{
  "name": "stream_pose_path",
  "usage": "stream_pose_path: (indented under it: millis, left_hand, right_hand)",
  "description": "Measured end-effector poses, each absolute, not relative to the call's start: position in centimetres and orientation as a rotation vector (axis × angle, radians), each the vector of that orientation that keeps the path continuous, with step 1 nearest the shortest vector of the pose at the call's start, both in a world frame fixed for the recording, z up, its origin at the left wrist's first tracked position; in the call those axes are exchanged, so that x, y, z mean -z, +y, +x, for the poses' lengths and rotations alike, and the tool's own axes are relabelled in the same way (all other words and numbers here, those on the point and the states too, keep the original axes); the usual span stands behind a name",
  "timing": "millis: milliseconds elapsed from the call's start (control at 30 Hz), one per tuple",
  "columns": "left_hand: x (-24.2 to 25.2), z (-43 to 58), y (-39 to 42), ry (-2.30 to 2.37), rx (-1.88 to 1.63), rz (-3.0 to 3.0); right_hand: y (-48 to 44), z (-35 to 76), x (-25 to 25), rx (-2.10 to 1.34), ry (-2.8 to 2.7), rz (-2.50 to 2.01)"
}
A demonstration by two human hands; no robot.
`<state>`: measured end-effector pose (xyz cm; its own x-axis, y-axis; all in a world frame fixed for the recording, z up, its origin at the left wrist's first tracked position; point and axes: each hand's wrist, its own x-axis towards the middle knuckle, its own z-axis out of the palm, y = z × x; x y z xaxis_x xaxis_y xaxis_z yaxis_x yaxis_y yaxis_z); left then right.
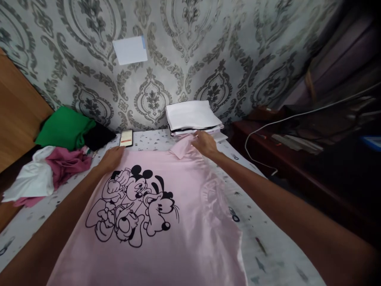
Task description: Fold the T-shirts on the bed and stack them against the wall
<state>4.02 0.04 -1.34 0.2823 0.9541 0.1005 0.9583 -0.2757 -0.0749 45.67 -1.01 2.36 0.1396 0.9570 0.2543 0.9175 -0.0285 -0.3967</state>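
Both of the person's arms stretch forward, bare along the forearms. The left arm rises from the lower left corner and slants inward; its left hand lies low with the back turned up, its fingers pointing ahead, their grip too hidden to tell. The right arm comes from the lower right and angles across toward the middle, ending at the right wrist. The right hand reaches slightly farther, turned inward, thumb and fingers drawn together in a pinch. The two hands are well apart
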Motion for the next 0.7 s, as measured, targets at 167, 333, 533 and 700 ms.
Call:
stream_pose_path:
  millis: [167,333,533,700]
  left_hand:
    - [0.8,4.1,1.7,-1.716,-0.099,-2.367]
    - [-1.4,3.9,0.3,-1.674,-0.094,-2.324]
    - [-4.6,3.4,-6.5,-1.628,-0.008,-2.257]
    - [-3.3,1.9,-12.7,-1.508,-0.046,-2.202]
  right_hand:
    - [-1.4,45.6,-3.3,-0.11,-1.777,-1.918]
    - [-4.3,45.8,-5.3,-0.138,-1.67,-1.701]
    - [-13.4,45.8,-7.7,-0.141,-1.714,-1.499]
    - [-24.6,44.2,-5.4,-0.258,-1.968,-1.353]
